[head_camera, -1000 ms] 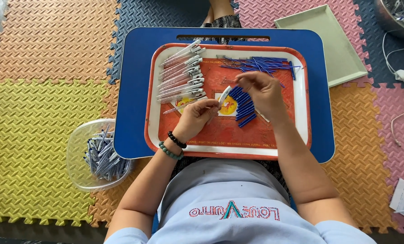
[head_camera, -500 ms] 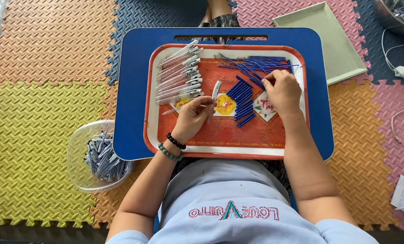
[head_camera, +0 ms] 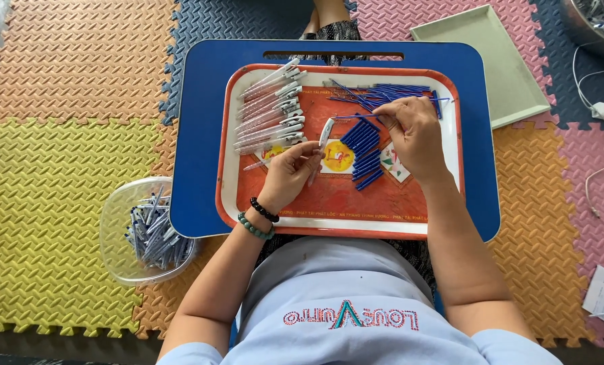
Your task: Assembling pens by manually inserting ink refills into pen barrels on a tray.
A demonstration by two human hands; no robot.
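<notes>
An orange tray with a white rim lies on a blue lap table. My left hand holds a white pen barrel upright-tilted over the tray's middle. My right hand pinches a thin blue refill from a loose pile of blue refills at the tray's far right. A row of short blue pieces lies between my hands. Several white pen barrels are stacked at the tray's far left.
A clear plastic bowl with several finished pens stands on the foam floor mats left of the table. A pale green tray lies at the far right, with white cables and a metal bowl beyond it.
My right hand moved from the short blue pieces up to the refill pile and picked up one refill. My left hand stayed in place, holding the white barrel.
</notes>
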